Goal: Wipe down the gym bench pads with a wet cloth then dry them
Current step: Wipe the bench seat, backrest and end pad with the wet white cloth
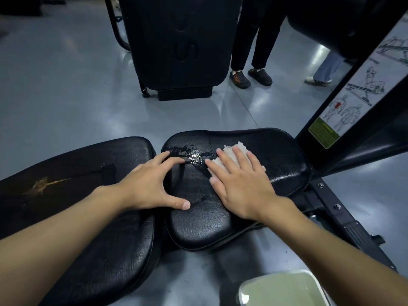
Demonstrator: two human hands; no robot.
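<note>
Grey gym floor (pixel 66 96). Black seat pad (pixel 282 155) has a wet patch (pixel 194 154). Right grip (pixel 240 184) lies flat, fingers straight, pressing the white cloth (pixel 231 149) onto the pad, likely to spread the water. Left grip (pixel 150 184) is splayed and empty, likely bracing the pad.

Seat pad (pixel 242 219): black leather-like upholstery with a pebbled grain and a soft sheen. A wet film (pixel 194 154) near its far edge shines glassy. Long pad (pixel 92 217): the same grained black covering, with a scuffed patch (pixel 42 184) showing tan. Cloth (pixel 231 149): pale, nubbly fabric, matt. Floor (pixel 66 96): smooth grey and glossy, mirroring the lights. Frame (pixel 351 228): black-painted metal, satin, with bright bolts (pixel 337 206). Placard (pixel 357 85): smooth printed sheet.
</note>
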